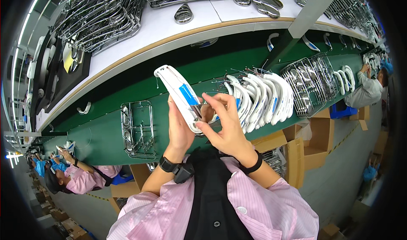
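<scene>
My left hand is wrapped along the lower left side of a long curved white plastic housing, held tilted above the green bench. A strip of blue film covers its middle, and a thin wire hangs from its far end. With thumb and fingers, my right hand grips a shiny chrome cover against the housing's near end. How the two parts meet is partly hidden by my fingers. Just right of my hands, several similar white housings stand in a row, thin wires sticking out at their tops.
A wire rack stands left on the green bench; another rack with chrome parts is right. Above runs a white shelf carrying racks and chrome covers. Cardboard boxes sit below the bench. Co-workers sit at both sides.
</scene>
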`<act>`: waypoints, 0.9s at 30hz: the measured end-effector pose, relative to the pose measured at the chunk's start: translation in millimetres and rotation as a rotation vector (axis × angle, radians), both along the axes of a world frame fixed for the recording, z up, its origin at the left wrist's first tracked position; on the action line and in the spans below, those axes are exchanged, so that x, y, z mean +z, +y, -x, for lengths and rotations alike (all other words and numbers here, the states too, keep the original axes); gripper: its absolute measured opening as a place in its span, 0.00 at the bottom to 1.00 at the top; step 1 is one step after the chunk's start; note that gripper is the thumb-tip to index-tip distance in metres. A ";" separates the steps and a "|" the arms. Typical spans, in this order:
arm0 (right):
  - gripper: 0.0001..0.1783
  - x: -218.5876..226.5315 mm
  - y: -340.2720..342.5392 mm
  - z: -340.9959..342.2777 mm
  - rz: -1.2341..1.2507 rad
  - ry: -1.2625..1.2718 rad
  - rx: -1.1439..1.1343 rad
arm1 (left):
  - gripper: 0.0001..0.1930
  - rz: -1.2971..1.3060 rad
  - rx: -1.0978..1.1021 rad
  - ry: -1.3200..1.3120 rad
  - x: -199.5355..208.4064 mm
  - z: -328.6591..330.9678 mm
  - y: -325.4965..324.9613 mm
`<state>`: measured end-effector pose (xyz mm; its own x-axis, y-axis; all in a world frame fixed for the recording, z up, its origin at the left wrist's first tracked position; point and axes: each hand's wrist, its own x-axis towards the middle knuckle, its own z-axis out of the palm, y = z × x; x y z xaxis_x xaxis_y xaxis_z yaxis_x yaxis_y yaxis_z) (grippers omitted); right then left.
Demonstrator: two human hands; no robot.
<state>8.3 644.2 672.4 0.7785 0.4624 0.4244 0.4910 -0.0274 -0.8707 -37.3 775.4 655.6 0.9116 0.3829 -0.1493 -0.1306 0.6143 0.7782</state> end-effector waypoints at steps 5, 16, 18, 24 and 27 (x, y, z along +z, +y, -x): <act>0.33 14.1 -14.3 21.5 0.131 0.011 -0.022 | 0.25 -0.061 0.034 0.003 19.4 8.7 -21.3; 0.31 -1.9 -10.5 27.9 0.077 -0.036 -0.131 | 0.31 -0.238 -0.043 -0.075 13.5 11.1 -14.3; 0.29 10.8 -14.8 20.6 0.050 0.019 -0.025 | 0.34 -0.253 -0.061 -0.081 8.8 12.3 -8.6; 0.18 8.0 -19.9 15.8 0.019 0.517 0.033 | 0.28 -0.080 -0.015 -0.136 18.3 10.5 -4.1; 0.18 -15.2 -11.6 11.5 0.135 0.564 0.227 | 0.26 -0.109 -0.013 -0.154 23.5 7.4 -10.4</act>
<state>-3.3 632.6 657.2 0.7420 0.6633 -0.0970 -0.0370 -0.1040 -0.9939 -44.7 765.0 679.2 0.9256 0.3769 0.0343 -0.2459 0.5300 0.8116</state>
